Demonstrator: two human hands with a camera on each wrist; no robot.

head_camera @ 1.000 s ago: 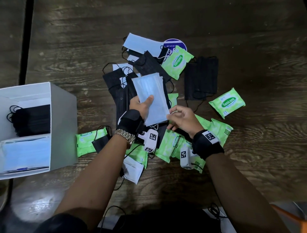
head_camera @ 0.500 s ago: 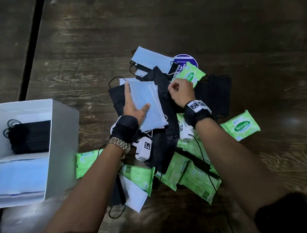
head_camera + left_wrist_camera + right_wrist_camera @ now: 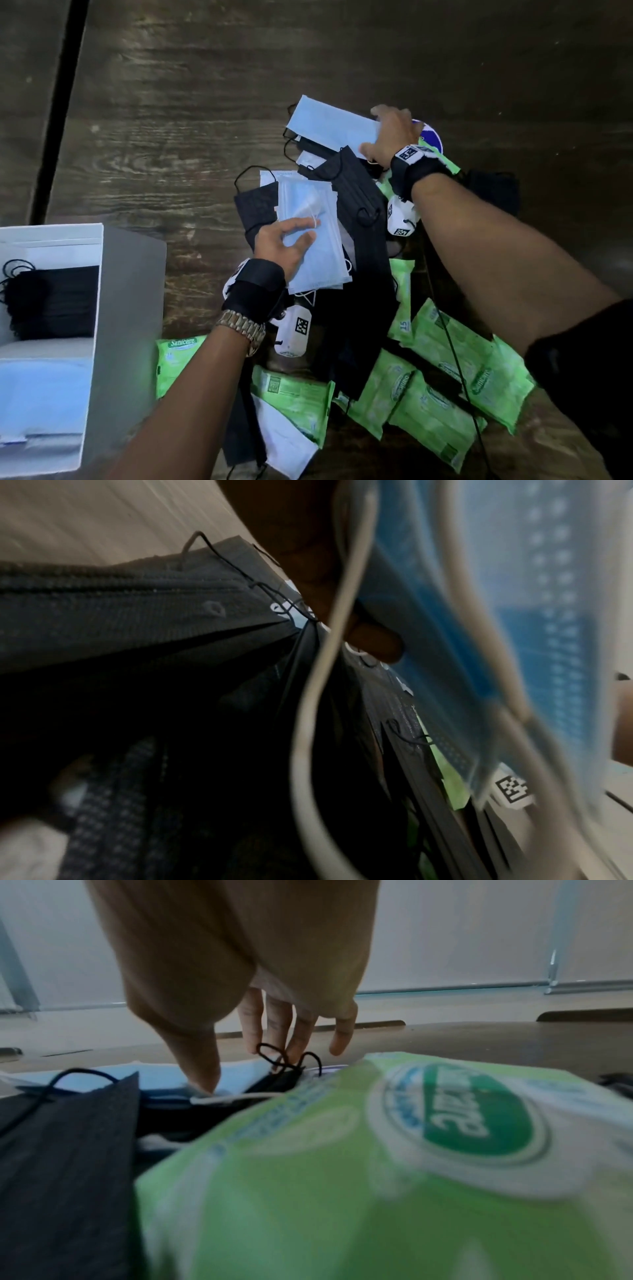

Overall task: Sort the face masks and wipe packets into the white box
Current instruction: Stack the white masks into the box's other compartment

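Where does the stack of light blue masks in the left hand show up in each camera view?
Head: stack of light blue masks at centre, gripped by the left hand above the black masks.
Left wrist: it fills the right side, a thumb pressed on it.
Right wrist: not in it; the blue mask there is a different one.
Shared landmark: the black masks.

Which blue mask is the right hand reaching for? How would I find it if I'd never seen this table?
Start at the pile of masks and green packets on the dark wooden table. Go to its far edge, where the right hand touches a light blue mask. It lies alone, flat and slanted atop black masks, unlike the blue stack the left hand holds nearer.
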